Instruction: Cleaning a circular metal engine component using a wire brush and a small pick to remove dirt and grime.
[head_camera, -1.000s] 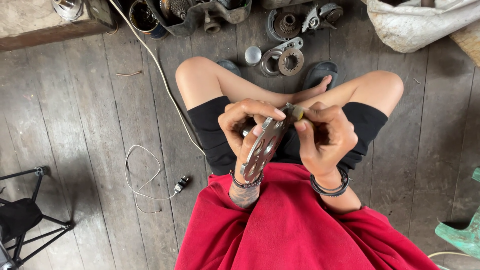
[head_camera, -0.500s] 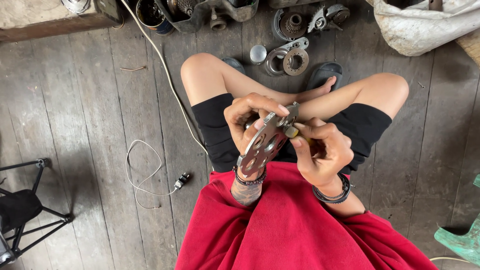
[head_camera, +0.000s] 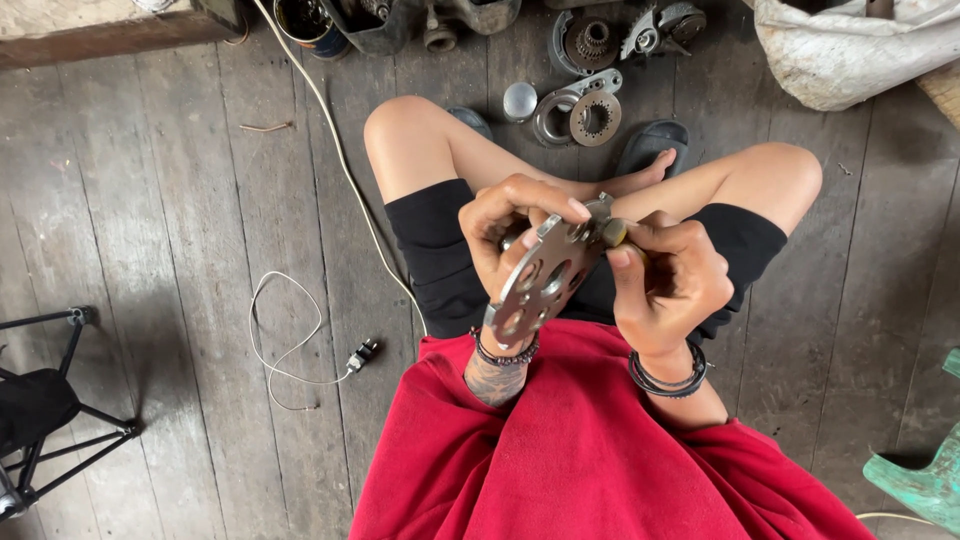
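Note:
I sit cross-legged on a wooden floor and hold a flat round metal plate with several holes (head_camera: 540, 282) over my lap. My left hand (head_camera: 505, 225) grips the plate from behind and over its upper edge. At the plate's top right edge, my right hand (head_camera: 665, 275) pinches a small brass-coloured part (head_camera: 612, 232) between thumb and fingers. Both wrists wear dark bracelets.
Metal engine parts, rings and a gear (head_camera: 590, 110) lie on the floor beyond my knees. A white cable (head_camera: 330, 130) runs along the boards to a small plug (head_camera: 362, 354). A black stand (head_camera: 50, 400) is at left, a white sack (head_camera: 850, 50) top right, a green stool (head_camera: 925, 470) at right.
The view has shifted slightly. My hands stay on the plate, with the right fingers working the small part at its edge.

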